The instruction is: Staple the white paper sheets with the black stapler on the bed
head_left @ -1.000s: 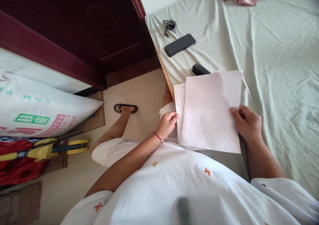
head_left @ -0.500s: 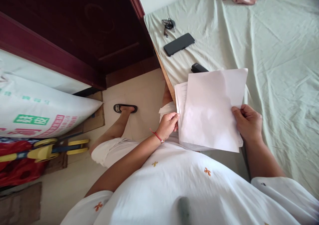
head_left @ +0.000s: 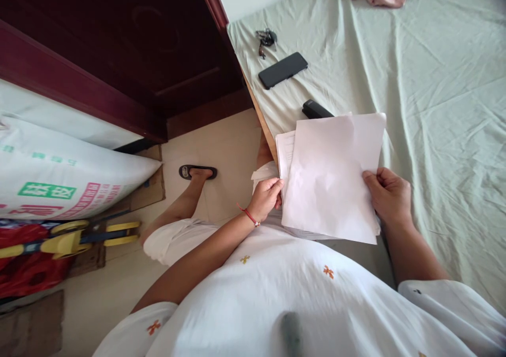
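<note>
Both hands, the left hand (head_left: 268,196) and right hand (head_left: 389,198), grip opposite edges of one stack of white paper sheets (head_left: 330,177) above the bed (head_left: 435,83), near one black stapler (head_left: 315,109) and one phone (head_left: 282,70).

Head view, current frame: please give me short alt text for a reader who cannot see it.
Both hands hold a stack of white paper sheets over the edge of a bed, the left hand at one side, the right hand at the other. On the pale green sheet lie a black stapler, a dark phone and keys.
</note>
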{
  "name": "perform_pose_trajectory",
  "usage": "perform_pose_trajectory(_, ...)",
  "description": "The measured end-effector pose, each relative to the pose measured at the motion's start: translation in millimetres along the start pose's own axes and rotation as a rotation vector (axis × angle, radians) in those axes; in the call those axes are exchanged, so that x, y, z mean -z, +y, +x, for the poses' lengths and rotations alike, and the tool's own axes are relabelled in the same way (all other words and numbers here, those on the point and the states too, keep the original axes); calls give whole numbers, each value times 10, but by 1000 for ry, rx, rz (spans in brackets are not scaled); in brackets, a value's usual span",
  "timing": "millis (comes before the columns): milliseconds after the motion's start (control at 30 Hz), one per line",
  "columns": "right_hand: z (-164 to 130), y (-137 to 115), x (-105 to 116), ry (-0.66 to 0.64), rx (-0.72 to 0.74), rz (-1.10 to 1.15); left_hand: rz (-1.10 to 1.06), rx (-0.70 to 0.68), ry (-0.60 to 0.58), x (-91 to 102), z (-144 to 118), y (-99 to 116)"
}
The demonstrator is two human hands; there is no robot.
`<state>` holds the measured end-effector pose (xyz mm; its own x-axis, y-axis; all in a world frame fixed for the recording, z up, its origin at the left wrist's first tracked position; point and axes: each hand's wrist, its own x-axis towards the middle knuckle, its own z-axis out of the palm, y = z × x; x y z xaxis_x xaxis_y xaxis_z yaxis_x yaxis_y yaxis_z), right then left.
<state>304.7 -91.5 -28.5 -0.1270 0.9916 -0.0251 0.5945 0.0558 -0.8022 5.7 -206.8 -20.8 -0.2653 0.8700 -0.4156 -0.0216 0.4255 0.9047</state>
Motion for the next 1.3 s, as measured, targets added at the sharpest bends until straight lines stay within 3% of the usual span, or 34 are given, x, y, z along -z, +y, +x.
perform_pose_trajectory(300,-32,-180,-7,37,-111,-10,40,-27,6,-2,-14,40)
perform_pose_trajectory(500,-33,-217,-14,84,-23,-94,47,-21,-12,6,4,33)
perform_pose_trajectory(767,-9,-146,7,174,26,-17,67,-28,-13,17,7,21)
perform_pose_trajectory(1000,-16,-201,5,58,108,-43,-5,8,-7,3,-2,25)
perform_pose_trajectory(1300,-22,-151,-8,28,189,-17,-55,22,20,-1,1,-28)
